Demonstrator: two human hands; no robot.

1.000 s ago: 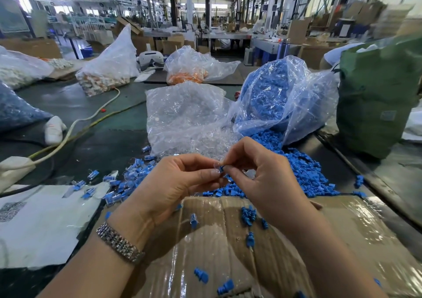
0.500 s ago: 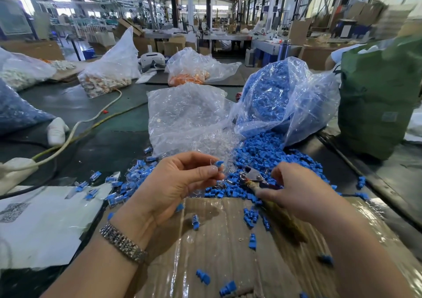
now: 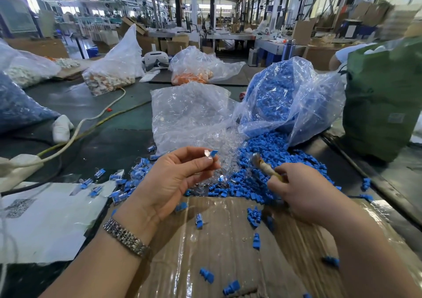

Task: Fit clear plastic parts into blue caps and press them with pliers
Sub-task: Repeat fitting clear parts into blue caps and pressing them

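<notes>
The left hand (image 3: 173,179) is raised over the near edge of the desk (image 3: 109,124), thumb and forefinger pinching a cap (image 3: 213,153) with a clear part (image 3: 207,153) seated in it; the blue end points toward 3 o'clock, the clear end toward 9, so the long axis of the piece runs roughly level, left to right.

The right hand (image 3: 303,190) is closed round the handles of the pliers (image 3: 262,165), a full clenched grip, with the metal nose sticking out toward 10 o'clock. The nose sits near the cap, off at about 4 o'clock from it and a little lower, not touching. Whether the jaws are parted I cannot tell; the nose is blurred.

By my judgement the fitting is done and the pressing comes next. That turns on one thing: the pliers must come up and across toward 10 o'clock and bite along the cap's long axis, blue end against clear end. The right hand is the nearer one to do the travelling, while the left only needs to hold the piece steady.

Behind the hands, at 12 o'clock, lie the clear bag (image 3: 189,115) and the blue bag (image 3: 285,96), with loose caps (image 3: 274,151) spilled in front of them.
</notes>
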